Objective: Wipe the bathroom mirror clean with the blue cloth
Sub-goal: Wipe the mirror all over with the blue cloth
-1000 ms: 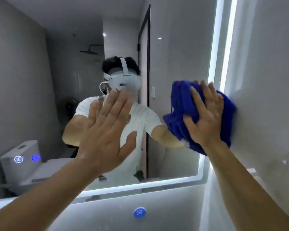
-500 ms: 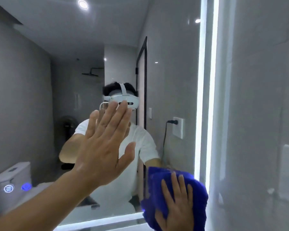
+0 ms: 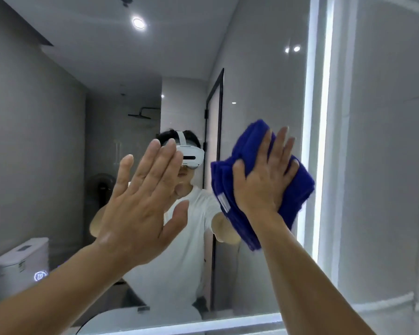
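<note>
Near the right edge of the mirror point(image 3: 58, 117), the right hand point(image 3: 264, 182) presses the blue cloth point(image 3: 298, 187) flat with straight, spread fingers; wiping looks partway done.

I see the mirror point(image 3: 46, 117) with a bright light strip point(image 3: 324, 117) down its right side. My right hand point(image 3: 264, 180) presses the blue cloth point(image 3: 298, 189) flat on the glass near that strip. My left hand point(image 3: 140, 209) is spread flat beside it.

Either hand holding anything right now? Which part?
Right hand pins the bunched blue cloth to the mirror, straight fingers across its middle. Left hand holds nothing.
</note>
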### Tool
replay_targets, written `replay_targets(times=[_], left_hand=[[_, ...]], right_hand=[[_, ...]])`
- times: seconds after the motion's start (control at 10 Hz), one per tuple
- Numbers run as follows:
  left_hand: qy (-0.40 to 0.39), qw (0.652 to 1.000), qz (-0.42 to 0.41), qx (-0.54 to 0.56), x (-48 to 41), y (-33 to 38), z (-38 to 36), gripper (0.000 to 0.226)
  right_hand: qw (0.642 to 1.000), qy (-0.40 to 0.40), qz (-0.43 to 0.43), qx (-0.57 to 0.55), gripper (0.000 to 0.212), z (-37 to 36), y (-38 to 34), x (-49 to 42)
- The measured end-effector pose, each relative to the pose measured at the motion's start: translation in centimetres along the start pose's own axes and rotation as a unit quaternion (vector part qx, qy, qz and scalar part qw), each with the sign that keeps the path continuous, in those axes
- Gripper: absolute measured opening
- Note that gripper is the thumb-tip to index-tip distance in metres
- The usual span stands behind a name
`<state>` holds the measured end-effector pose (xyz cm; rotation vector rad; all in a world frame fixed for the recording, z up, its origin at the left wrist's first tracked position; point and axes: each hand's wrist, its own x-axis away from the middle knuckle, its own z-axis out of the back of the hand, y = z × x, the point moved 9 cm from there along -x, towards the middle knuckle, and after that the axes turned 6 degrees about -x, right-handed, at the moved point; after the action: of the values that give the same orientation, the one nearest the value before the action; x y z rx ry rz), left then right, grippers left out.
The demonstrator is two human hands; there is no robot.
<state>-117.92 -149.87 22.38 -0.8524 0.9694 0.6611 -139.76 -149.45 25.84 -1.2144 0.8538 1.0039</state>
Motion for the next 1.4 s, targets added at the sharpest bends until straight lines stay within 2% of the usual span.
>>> replay_targets(times=[0.1,0.2,0.3,0.4,0.5,0.6,0.7,0.8,0.9,1.0,1.1,1.3,1.4], left_hand=[[0.003,1.000,0.010,-0.008,0.4,-1.6,0.1,0.068],[0.005,1.000,0.016,-0.014,1.2,-3.0,0.2,0.067],[0.008,0.999,0.035,-0.015,2.1,-4.6,0.6,0.067],[0.006,0.999,0.051,-0.017,3.3,-5.6,1.1,0.067],[-0.009,0.998,0.062,-0.018,4.7,-6.3,1.2,0.068],[-0.014,0.997,0.069,-0.025,5.7,-7.2,1.7,0.068],[-0.013,0.997,0.073,-0.027,6.3,-8.2,2.3,0.068],[-0.011,0.997,0.076,-0.028,6.9,-8.8,2.4,0.067],[-0.013,0.996,0.084,-0.031,7.5,-9.9,2.7,0.066],[-0.019,0.994,0.099,-0.048,8.3,-12.0,2.9,0.067],[-0.012,0.993,0.107,-0.055,9.3,-13.7,3.0,0.067],[-0.006,0.990,0.125,-0.067,12.3,-16.1,3.0,0.066],[-0.012,0.988,0.139,-0.072,14.3,-17.8,3.4,0.067]], right_hand=[[0.999,-0.004,0.054,-0.008,0.079,-0.9,-5.3,-0.6],[0.991,-0.015,0.130,-0.013,0.079,-2.5,-9.2,3.9],[0.980,-0.043,0.195,-0.010,0.080,-5.0,-11.5,10.6],[0.955,-0.114,0.272,0.041,0.089,-7.4,-10.2,19.1],[0.934,-0.132,0.331,0.022,0.080,-7.0,-11.6,26.3],[0.952,0.128,0.211,-0.180,0.084,-3.5,-10.0,25.3],[0.912,-0.164,0.375,0.009,0.115,-6.1,-10.1,27.5],[0.861,-0.191,0.457,0.113,0.081,-7.0,-10.6,23.2],[0.945,-0.127,0.301,0.013,0.068,-5.6,-14.7,13.7],[0.975,-0.062,0.213,-0.015,0.069,-5.2,-17.2,8.7],[0.983,-0.044,0.180,-0.017,0.071,-6.0,-17.7,9.5],[0.940,-0.092,0.328,-0.010,0.075,-9.0,-18.2,21.8],[0.919,-0.159,0.362,0.010,0.078,-11.0,-17.0,29.0]])
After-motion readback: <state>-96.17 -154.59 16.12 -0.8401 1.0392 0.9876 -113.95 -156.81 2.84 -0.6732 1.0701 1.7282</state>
